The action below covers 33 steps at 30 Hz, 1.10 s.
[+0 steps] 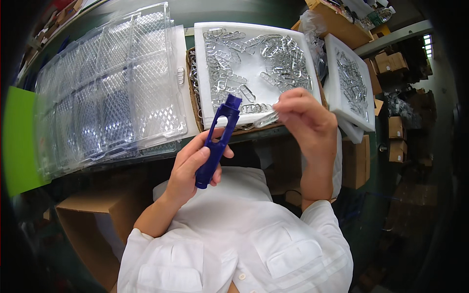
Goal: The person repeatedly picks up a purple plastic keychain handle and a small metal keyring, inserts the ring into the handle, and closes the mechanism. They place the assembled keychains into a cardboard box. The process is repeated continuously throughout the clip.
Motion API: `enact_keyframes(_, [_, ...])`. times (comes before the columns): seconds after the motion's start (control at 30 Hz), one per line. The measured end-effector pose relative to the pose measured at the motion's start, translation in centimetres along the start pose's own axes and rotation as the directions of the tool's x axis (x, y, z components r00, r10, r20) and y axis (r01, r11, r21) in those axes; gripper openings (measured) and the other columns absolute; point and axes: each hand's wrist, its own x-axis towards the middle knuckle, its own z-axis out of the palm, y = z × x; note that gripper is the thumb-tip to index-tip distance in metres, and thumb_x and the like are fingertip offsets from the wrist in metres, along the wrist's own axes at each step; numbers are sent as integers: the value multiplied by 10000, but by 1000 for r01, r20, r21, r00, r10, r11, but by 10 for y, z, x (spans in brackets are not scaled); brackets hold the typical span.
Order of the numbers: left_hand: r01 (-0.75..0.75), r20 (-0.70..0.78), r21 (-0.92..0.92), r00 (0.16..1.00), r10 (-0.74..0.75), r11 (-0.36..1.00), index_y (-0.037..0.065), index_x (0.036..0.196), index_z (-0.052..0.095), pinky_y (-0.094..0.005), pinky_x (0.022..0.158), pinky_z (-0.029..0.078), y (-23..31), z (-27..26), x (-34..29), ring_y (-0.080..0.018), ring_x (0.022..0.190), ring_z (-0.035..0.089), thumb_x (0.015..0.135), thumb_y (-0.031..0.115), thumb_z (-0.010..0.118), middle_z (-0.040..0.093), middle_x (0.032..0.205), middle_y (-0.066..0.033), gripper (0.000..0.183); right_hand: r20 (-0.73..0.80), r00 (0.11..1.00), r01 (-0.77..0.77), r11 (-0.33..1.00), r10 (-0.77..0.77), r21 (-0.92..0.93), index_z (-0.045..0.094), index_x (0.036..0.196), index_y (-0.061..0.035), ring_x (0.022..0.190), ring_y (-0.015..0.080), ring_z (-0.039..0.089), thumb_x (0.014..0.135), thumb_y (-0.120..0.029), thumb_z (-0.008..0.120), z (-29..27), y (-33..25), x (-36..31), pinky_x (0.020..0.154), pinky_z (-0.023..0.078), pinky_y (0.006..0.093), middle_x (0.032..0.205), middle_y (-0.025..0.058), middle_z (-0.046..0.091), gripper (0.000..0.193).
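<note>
My left hand is closed around a dark blue plastic housing, long and narrow, with an oval window through its upper half. The housing tilts slightly right, its narrower stepped end pointing away from me. Between the fingertips of my right hand is a shiny, elongated oval piece, somewhat blurred. It hangs over the near edge of a white foam tray. Many similar shiny oval frames lie loose in that tray, heaped toward its right and left sides.
Stacked clear plastic compartment trays cover the bench at left, beside a bright green panel. A second foam tray of shiny pieces leans at right. Cardboard boxes stand below the bench, with more along the right side.
</note>
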Motion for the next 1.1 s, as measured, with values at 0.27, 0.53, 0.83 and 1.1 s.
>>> enact_keyframes(0.27, [37,76,106,996,-46,994,-3,1563,398,-252,619,531,-2,-1,-10,-112,713,632,955,78,461,693,1168,-168,617,159,986,104,916,-44,-388,697,911,-34,1059,279,686,795,10,813,43,-22,-9,856,549,373,1115,119,684,170])
enact_keyframes(0.53, [8,71,166,997,-20,986,-25,1507,472,-250,570,519,-6,2,-16,-91,670,631,944,21,413,726,1089,-137,568,178,978,187,840,-110,-509,695,876,-36,1316,429,563,751,2,823,58,-22,-5,1054,471,501,1363,203,614,183])
enact_keyframes(0.83, [12,31,164,999,-17,986,-34,1485,495,-243,544,514,-9,1,-17,-84,604,609,953,-6,404,727,1028,-122,541,206,970,205,881,-127,-426,627,867,-12,1306,436,584,754,54,804,65,-2,-14,1052,494,486,1334,199,638,219])
enact_keyframes(1.1, [-162,76,278,986,147,947,-45,1466,514,-232,561,514,-18,-8,-12,-80,627,617,987,19,475,722,988,-91,485,-156,987,-92,945,45,-314,610,1102,-16,1205,301,665,817,21,803,83,-11,-21,995,542,392,1257,166,686,347])
